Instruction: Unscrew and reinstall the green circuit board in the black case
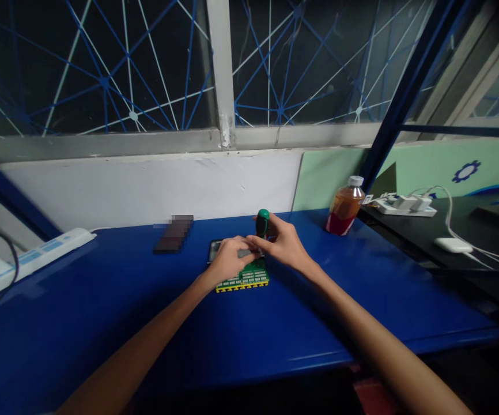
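Note:
A green circuit board (253, 274) with a yellow toothed front edge lies on the blue table. Behind it on the left shows part of a dark-framed grey piece (215, 251), mostly covered by my hand. My right hand (284, 241) is closed around a screwdriver (263, 218) with a green and black handle, held upright over the board's back right part. Its tip is hidden by my fingers. My left hand (229, 259) rests over the board, thumb and fingers bent together near the screwdriver's lower end. What they pinch is hidden.
A dark, pixelated flat object (175, 233) lies behind to the left. A white power strip (33, 262) runs along the left side. A bottle with a red label (345, 206) stands back right. Beyond it, a dark table (414, 239) carries another power strip (407, 206) and a charger (452, 246).

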`<action>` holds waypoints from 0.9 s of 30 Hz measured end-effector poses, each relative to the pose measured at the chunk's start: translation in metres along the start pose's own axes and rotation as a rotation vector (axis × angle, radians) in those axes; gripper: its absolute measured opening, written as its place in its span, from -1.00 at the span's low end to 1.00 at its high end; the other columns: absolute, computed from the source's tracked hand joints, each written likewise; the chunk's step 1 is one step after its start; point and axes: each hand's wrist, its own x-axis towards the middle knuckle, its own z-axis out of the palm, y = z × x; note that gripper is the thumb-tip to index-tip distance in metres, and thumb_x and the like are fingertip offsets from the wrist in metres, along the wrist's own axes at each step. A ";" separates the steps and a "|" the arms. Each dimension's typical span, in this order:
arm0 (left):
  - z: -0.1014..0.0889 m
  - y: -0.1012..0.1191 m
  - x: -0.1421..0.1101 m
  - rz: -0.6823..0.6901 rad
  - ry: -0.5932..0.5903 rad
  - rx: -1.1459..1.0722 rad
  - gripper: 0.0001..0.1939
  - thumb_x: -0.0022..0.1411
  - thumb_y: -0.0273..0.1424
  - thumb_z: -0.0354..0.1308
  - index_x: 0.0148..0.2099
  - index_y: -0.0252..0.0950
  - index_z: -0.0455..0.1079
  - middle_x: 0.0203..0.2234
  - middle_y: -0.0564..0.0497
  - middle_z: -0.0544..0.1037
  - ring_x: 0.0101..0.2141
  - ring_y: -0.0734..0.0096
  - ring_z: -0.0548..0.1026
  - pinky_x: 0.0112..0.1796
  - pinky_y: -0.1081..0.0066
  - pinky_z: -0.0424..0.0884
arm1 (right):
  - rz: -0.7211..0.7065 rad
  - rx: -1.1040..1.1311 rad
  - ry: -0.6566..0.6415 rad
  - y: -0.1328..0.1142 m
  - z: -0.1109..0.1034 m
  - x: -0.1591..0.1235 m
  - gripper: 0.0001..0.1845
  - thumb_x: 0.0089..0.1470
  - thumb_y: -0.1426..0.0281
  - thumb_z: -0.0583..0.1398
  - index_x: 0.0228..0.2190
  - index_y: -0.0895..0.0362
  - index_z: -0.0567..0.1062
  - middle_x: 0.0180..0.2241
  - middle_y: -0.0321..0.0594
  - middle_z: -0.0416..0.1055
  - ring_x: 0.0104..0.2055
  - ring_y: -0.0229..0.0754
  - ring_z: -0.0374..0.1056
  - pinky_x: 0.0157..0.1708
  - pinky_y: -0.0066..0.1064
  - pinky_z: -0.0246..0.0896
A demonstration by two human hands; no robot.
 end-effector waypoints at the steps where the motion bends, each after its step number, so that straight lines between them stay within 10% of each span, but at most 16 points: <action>1: 0.000 0.000 0.000 0.000 -0.007 -0.012 -0.86 0.15 -0.36 0.20 -0.29 -0.24 0.59 -0.32 -0.04 0.63 -0.27 0.24 0.54 -0.20 0.31 0.40 | 0.001 -0.002 -0.001 0.000 0.000 0.000 -0.58 0.01 0.14 0.23 -0.15 0.12 0.41 -0.47 -0.29 0.38 -0.52 -0.29 0.18 -0.51 -0.40 0.07; 16: 0.001 -0.002 0.000 0.013 -0.038 -0.042 -0.82 0.17 -0.34 0.16 -0.26 -0.25 0.58 -0.28 -0.05 0.62 -0.24 0.22 0.54 -0.18 0.29 0.40 | -0.038 -0.017 -0.011 -0.004 -0.002 0.000 -0.70 0.03 0.13 0.21 -0.41 0.10 0.34 -0.53 -0.34 0.31 -0.53 -0.30 0.12 -0.53 -0.39 0.01; 27: 0.004 -0.005 -0.001 0.047 -0.069 -0.049 -0.81 0.19 -0.38 0.12 -0.25 -0.27 0.56 -0.31 -0.05 0.61 -0.23 0.23 0.53 -0.17 0.29 0.40 | -0.009 -0.037 0.005 -0.007 -0.002 -0.001 -0.61 0.03 0.10 0.20 -0.21 0.11 0.43 -0.52 -0.31 0.32 -0.54 -0.29 0.11 -0.53 -0.39 0.04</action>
